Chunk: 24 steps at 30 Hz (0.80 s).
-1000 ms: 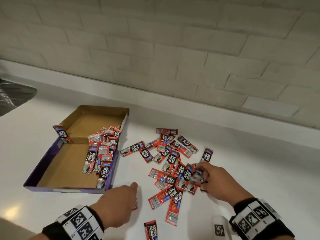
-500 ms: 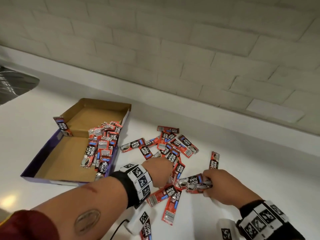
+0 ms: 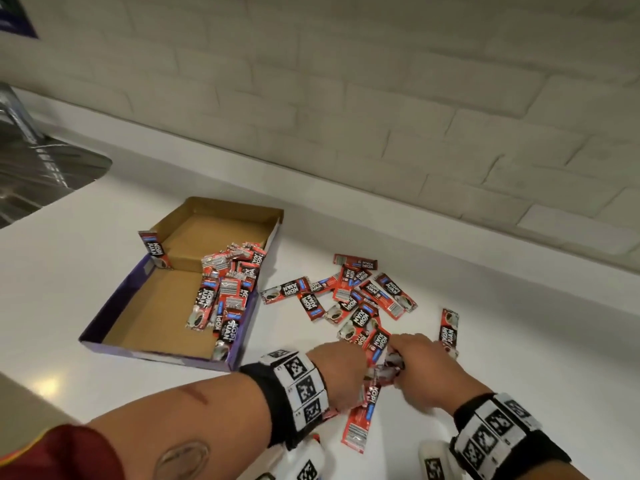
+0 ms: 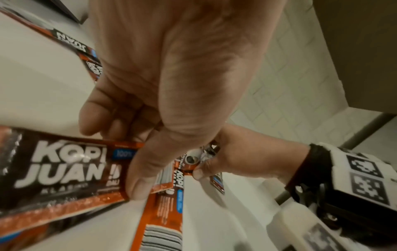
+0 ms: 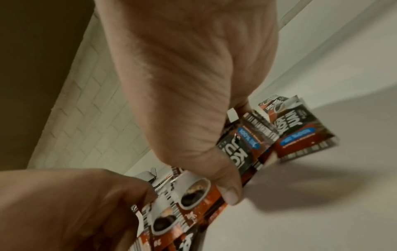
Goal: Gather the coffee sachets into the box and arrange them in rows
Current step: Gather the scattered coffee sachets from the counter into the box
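On the white surface (image 3: 519, 341), at the left, stands one open purple cardboard box (image 3: 114, 306) with a brown inside. One red and black coffee sachet (image 3: 152, 249) leans on its left wall, and a loose heap of sachets (image 3: 228, 289) lies along its right wall, long axes mostly pointing away from the person. I cannot count them exactly. To the right, more than ten scattered sachets (image 3: 360, 296) point in many directions. The left hand (image 3: 341, 374) pinches one sachet. The right hand (image 3: 424, 368) grips a small bundle of sachets (image 5: 253, 144).

Kitchen: white counter (image 3: 485, 341), steel sink (image 3: 38, 168), tiled backsplash (image 3: 346, 98).
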### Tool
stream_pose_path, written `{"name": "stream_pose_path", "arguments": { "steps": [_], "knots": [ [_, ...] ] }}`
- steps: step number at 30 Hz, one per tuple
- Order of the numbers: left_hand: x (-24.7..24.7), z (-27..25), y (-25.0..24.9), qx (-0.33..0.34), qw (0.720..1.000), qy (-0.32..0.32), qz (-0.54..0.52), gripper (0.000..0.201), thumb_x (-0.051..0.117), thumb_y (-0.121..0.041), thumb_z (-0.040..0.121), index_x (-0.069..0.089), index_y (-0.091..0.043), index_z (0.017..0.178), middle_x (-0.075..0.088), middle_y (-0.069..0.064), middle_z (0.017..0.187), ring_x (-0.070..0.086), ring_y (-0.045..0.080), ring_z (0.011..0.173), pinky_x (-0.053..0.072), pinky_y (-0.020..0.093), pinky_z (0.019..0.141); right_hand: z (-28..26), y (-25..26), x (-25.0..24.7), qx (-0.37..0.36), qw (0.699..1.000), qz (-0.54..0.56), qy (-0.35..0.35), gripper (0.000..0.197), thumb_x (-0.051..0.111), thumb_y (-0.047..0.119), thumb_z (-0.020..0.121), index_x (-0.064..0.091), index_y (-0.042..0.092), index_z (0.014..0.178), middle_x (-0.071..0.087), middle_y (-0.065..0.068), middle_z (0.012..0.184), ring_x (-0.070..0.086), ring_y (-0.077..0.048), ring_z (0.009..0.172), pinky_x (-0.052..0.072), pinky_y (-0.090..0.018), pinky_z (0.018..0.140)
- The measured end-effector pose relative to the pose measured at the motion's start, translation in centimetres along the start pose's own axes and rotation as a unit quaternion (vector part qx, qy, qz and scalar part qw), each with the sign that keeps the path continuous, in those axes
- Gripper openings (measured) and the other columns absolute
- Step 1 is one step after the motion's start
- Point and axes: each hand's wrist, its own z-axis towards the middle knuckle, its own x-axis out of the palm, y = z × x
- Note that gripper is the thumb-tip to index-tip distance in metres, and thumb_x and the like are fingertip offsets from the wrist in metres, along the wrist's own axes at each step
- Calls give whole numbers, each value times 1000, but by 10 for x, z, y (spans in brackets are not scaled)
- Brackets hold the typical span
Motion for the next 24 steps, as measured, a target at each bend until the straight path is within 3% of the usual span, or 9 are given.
{"name": "stream_pose_path", "arguments": {
  "steps": [3, 8, 11, 13, 15, 16, 18, 20, 24],
  "knots": [
    [-1, -2, 2, -12, 1000, 1, -3, 26, 66, -9, 85, 50, -9, 66, 52, 5, 69, 58, 26, 73, 47, 32, 62, -2, 2, -4, 14, 1000, 9, 15, 23, 66, 26, 89, 47, 35, 98, 54, 12, 95, 51, -16, 93, 38, -33, 80],
    [-6, -7, 17, -34, 998, -40, -21, 30, 62, -15, 89, 45, -10, 64, 53, 8, 71, 56, 27, 70, 46, 31, 61, -8, -2, -11, 30, 997, 27, 71, 6, 68, 27, 90, 62, 27, 90, 59, 7, 99, 57, -13, 92, 43, -25, 72],
    [-16, -10, 35, -42, 997, -44, -53, 35, 69, -17, 86, 48, -7, 60, 49, 4, 63, 47, 20, 57, 41, 29, 53, -19, -7, -21, 51, 979, 191, 45, 7, 67, 29, 94, 61, 26, 91, 68, 3, 93, 65, -14, 86, 52, -28, 73],
    [-25, -16, 47, -44, 987, -64, -140, 28, 81, -24, 80, 61, -5, 71, 56, 2, 67, 49, 16, 60, 41, 26, 54, -30, -2, -30, 66, 935, 348, 11, 4, 65, 27, 98, 61, 26, 101, 75, -5, 93, 73, -24, 88, 61, -45, 83],
    [-33, -23, 57, -38, 946, -115, -302, 26, 88, -23, 74, 66, -13, 82, 64, -2, 75, 54, 13, 66, 45, 27, 61, -36, 8, -39, 84, 872, 483, -11, 11, 63, 21, 101, 60, 21, 112, 77, -11, 97, 76, -33, 88, 61, -57, 83],
    [-36, -27, 59, -24, 908, -138, -394, 27, 90, -20, 72, 64, -16, 81, 65, -3, 74, 55, 12, 66, 46, 28, 63, -37, 13, -41, 86, 843, 531, -21, 14, 61, 19, 102, 59, 17, 116, 77, -13, 99, 76, -36, 87, 61, -60, 82],
    [-43, -33, 56, 19, 821, -145, -552, 30, 88, -10, 74, 59, -18, 79, 65, -2, 68, 52, 12, 57, 42, 27, 52, -35, 28, -47, 72, 790, 607, -41, 21, 57, 16, 104, 56, 11, 124, 76, -17, 101, 73, -38, 79, 61, -58, 75],
    [-46, -34, 47, 43, 758, -138, -636, 29, 81, -2, 79, 56, -16, 80, 63, -2, 63, 48, 11, 49, 36, 24, 44, -34, 47, -50, 66, 729, 680, -49, 34, 58, 24, 100, 54, 7, 129, 74, -21, 94, 68, -35, 69, 58, -49, 66],
    [-49, -35, 37, 44, 693, -146, -704, 26, 76, 2, 84, 55, -14, 84, 62, 3, 61, 50, 12, 45, 43, 24, 41, -34, 85, -57, 60, 636, 770, 1, 46, 44, 44, 103, 63, 8, 124, 74, -26, 99, 74, -34, 83, 54, -45, 69]
  ]
}}
